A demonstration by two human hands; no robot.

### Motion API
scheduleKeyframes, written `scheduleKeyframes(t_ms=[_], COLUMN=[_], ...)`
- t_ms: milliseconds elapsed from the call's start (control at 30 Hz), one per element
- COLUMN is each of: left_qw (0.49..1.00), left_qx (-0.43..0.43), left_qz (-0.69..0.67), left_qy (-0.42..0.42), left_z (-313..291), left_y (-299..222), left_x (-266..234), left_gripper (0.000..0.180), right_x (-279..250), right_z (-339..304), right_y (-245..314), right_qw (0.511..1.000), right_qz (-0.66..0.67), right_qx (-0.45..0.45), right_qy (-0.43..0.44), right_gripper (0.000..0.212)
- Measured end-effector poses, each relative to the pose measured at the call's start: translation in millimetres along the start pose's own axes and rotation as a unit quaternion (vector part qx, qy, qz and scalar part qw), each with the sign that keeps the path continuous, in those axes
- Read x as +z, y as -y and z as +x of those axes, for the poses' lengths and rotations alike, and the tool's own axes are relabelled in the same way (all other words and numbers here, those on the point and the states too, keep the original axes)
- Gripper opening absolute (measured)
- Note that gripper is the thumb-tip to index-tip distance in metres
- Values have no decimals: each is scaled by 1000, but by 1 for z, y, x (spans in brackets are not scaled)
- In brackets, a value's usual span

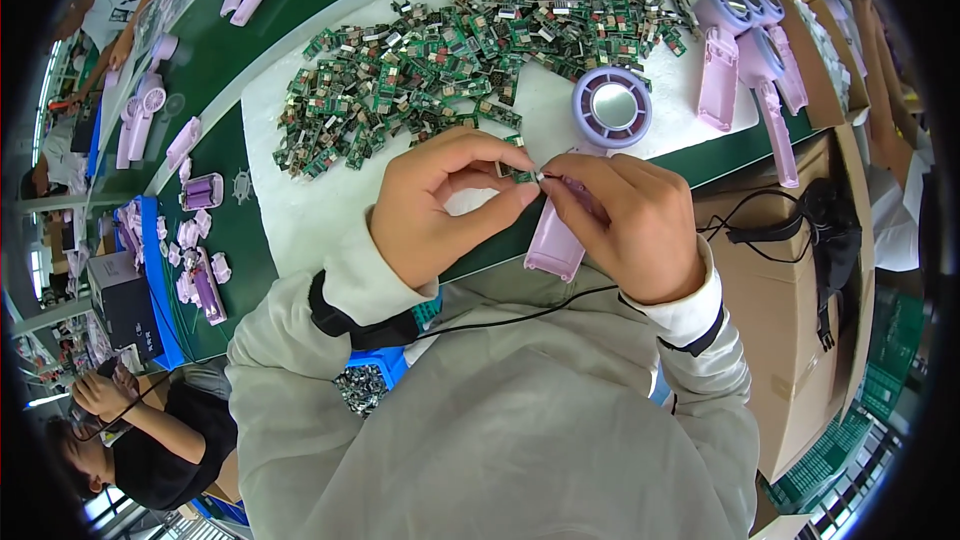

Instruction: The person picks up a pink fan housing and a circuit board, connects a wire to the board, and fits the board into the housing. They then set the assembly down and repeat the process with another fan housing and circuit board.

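My left hand (440, 202) pinches a small green circuit board (519, 176) between thumb and fingers. Close against it, my right hand (632, 225) has thumb and forefinger closed on a small white connector (541, 177) at the board's edge; whether the two are joined I cannot tell. Under my right hand lies a lilac handheld fan housing (555, 245), its open handle shell partly hidden by the fingers. Its round head (612, 107) rests on the white foam sheet (290, 220) just beyond.
A heap of loose circuit boards (450, 50) covers much of the foam sheet. Several lilac fan shells (740, 40) lie at the right, near cardboard boxes (770, 300). Lilac parts (205, 285) lie at the left. A black cable (510, 320) runs between my wrists. Another person (165, 440) sits at lower left.
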State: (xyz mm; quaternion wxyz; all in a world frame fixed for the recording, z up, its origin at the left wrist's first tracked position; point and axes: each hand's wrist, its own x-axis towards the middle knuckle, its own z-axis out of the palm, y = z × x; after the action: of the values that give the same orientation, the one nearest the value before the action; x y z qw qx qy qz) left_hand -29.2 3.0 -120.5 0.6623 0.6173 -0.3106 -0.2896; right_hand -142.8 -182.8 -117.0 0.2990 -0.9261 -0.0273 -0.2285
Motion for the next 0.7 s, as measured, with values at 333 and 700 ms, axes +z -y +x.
scheduleKeyframes(t_ms=[333,700], left_qw=[910,868], left_qx=[193,231], left_qz=[365,440], left_qy=[37,11], left_z=[3,-5], left_y=[2,-10], left_x=[-3,12], left_gripper=[21,23], right_x=[4,1], right_z=[-5,-3], right_y=[-1,0], right_qw=[1000,994], right_qz=[13,-87], right_qx=[-8,-53], right_qy=[-12,50], right_gripper=[17,14])
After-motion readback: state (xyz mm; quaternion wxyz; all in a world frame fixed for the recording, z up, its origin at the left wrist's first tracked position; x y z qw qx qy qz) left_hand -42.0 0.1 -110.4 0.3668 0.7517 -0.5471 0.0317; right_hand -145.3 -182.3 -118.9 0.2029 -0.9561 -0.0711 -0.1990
